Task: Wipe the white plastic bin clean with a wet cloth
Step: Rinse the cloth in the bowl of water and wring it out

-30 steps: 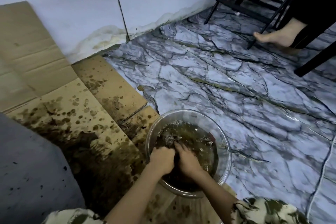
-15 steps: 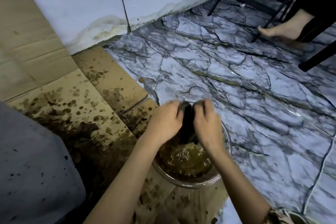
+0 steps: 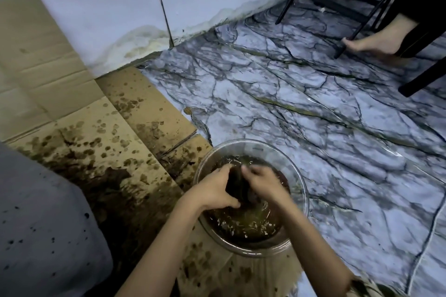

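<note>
**Cloth being rinsed; wiping of the bin yet to resume**

The left hand (image 3: 212, 190) and the right hand (image 3: 263, 185) meet over the middle of a clear bowl (image 3: 251, 146), fingers of both curled round a dark, sodden cloth (image 3: 237, 187) held between them just above the water line. The bowl holds murky brown water (image 3: 243, 222) flecked with debris and rests partly on stained cardboard (image 3: 101, 142), partly on the marbled floor (image 3: 313, 128). The grey-white surface at the near left, speckled with dark spots, is probably the white plastic bin (image 3: 43, 224); it lies well apart from both hands. Judged from this, the cloth is at the wetting or wringing stage, and the spots suggest much of the bin remains to be wiped. At the far right, a bare foot (image 3: 371, 42) rests beside black chair legs (image 3: 357, 17).
</note>
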Demonstrator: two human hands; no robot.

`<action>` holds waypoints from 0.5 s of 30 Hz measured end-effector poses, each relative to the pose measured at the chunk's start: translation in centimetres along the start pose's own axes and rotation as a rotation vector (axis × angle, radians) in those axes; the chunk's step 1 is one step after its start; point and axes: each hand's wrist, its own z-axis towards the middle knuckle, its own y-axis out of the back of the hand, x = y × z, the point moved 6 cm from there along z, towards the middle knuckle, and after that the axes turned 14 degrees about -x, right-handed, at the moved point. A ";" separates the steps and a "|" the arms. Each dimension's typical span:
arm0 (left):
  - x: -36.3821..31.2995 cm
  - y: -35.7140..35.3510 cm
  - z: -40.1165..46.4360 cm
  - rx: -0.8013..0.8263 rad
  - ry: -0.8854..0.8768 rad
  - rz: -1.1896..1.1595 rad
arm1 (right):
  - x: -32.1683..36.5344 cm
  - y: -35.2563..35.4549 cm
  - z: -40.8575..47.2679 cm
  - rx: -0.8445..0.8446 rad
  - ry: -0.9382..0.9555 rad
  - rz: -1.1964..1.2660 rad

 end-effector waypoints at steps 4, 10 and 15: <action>-1.7 0.4 0.1 -0.053 -0.070 -0.397 | 6.8 5.9 -2.4 -0.015 0.063 0.608; -1.1 -0.4 -0.2 -0.374 -0.052 -0.720 | 5.1 8.3 -1.8 -0.085 -0.263 1.519; -2.8 0.1 -0.9 -0.305 0.014 -1.408 | -4.3 -0.2 -2.3 -0.042 -0.861 1.139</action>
